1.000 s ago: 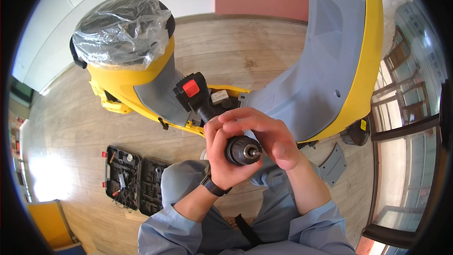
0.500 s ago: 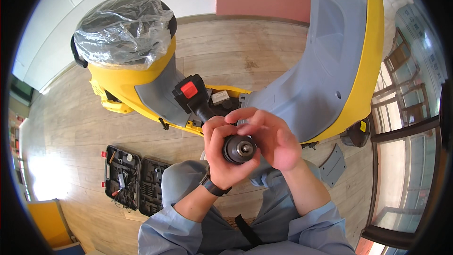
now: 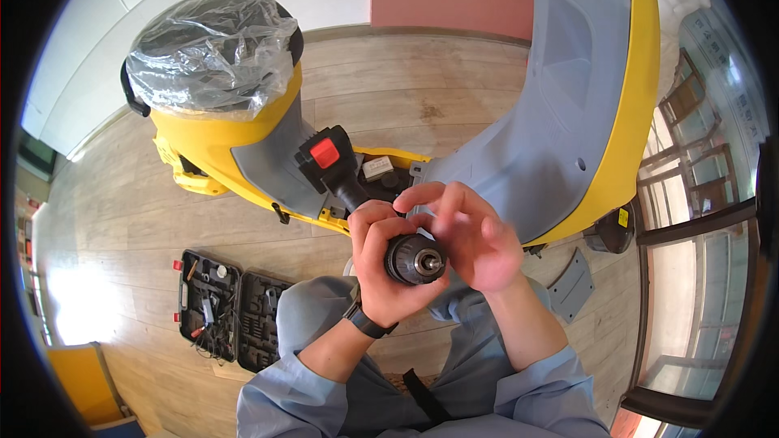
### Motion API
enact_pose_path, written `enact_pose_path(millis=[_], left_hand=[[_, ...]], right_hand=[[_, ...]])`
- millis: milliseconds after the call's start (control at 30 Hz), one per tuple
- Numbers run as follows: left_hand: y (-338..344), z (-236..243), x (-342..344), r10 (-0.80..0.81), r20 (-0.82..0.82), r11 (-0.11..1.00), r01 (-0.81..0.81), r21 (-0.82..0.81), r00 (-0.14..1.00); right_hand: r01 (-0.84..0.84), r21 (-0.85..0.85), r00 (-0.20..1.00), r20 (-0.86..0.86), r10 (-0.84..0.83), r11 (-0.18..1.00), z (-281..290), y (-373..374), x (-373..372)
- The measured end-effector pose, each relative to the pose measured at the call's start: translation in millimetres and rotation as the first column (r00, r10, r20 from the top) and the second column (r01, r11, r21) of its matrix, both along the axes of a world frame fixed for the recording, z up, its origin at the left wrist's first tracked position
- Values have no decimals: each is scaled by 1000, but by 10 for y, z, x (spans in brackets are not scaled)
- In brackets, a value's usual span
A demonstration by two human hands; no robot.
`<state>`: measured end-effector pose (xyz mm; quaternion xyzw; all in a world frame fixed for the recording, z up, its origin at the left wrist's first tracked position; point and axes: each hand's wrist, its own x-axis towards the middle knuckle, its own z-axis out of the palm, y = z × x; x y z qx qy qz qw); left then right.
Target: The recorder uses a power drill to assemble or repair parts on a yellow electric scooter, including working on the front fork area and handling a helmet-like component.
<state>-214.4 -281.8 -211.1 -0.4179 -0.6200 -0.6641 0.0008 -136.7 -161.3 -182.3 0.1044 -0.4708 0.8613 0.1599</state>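
A black cordless drill [image 3: 414, 259] points its chuck up towards me, with a small metal bit tip in the centre. My left hand [image 3: 375, 264] is wrapped around the drill's body just behind the chuck. The drill's battery end [image 3: 329, 161], with a red button, sticks out beyond that hand over the scooter. My right hand [image 3: 484, 247] is beside the chuck, its fingers spread and curved; it does not grip the drill. Behind both hands stands a yellow and grey scooter [image 3: 503, 170], with an exposed compartment [image 3: 395, 178] holding a small white-labelled part.
An open black tool case [image 3: 243, 308] with several tools and cables lies on the wooden floor at left. Clear plastic covers the scooter's seat [image 3: 215, 53]. A grey panel [image 3: 572, 285] rests on the floor at right, near glass doors [image 3: 690, 300].
The drill's chuck has tilted slightly, its tip shifting right and down. My right hand's fingers have opened a little and moved slightly right. My left hand keeps its grip.
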Motion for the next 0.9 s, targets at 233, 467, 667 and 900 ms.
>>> enact_pose_path(millis=[233,467,667,900], left_hand=[[-5,-8,-1,9,-2,1000,-9,-13,1000],[-5,-22,35,7,154,999,-2,-36,988],[0,-46,52,32,78,997,-27,-66,996],[5,-5,37,-13,156,999,19,-36,988]], right_hand=[[34,49,997,63,-37,998,18,-7,-6],[138,385,988,9,-153,912,150,-105,-63],[138,258,985,68,-161,956,65,-139,-32],[57,160,988,132,-78,986,150,-91,-42]])
